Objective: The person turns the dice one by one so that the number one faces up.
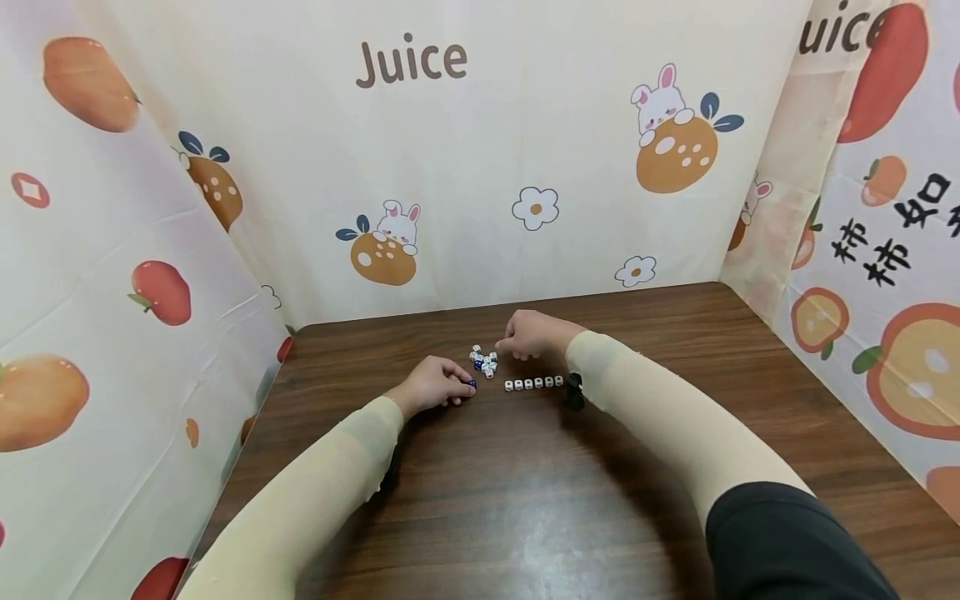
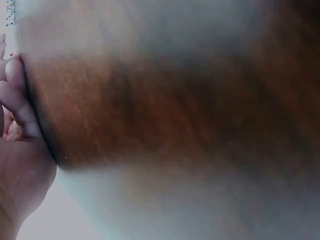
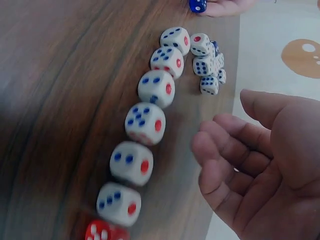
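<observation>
My left hand holds a blue die at its fingertips, left of a row of white dice. The right wrist view also shows this blue die against a finger. Just right of a small pile of dice, my right hand hovers with fingers loosely bent and nothing between them. White dice with blue and red pips make up the row, and a red die sits at its near end in the right wrist view. In the left wrist view, the left hand shows only at the edge.
A dark brown wooden table carries everything. Behind it stands a fruit-and-rabbit printed cloth, with more printed cloth along the left and right sides. The pile mixes white dice with a blue die.
</observation>
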Motion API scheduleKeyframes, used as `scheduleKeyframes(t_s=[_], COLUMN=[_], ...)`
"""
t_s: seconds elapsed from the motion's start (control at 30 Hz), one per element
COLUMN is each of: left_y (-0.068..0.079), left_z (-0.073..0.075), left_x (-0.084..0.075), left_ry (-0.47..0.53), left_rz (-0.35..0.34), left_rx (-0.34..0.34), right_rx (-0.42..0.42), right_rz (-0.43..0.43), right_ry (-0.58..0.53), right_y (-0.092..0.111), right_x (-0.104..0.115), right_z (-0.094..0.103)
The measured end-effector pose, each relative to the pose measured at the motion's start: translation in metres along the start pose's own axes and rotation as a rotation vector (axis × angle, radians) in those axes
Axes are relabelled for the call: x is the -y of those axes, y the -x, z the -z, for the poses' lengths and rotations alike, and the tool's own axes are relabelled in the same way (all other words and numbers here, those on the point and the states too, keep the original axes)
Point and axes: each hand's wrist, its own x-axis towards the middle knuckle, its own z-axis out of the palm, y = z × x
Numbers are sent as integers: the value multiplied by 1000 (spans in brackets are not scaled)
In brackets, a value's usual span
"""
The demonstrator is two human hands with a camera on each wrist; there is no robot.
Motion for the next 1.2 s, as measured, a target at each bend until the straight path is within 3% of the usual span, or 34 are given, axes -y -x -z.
scheduleKeyframes(t_s=[0.33,1.2], left_y=[-1,-1], left_z=[0,0], left_x=[0,0], left_ry=[-8,10], left_rz=[-1,3], left_rx=[1,3], right_rx=[4,56], right_rz=[-39,-60], right_ry=[10,-7], right_y=[-10,-17], right_x=[4,-3], right_z=[-12,-9])
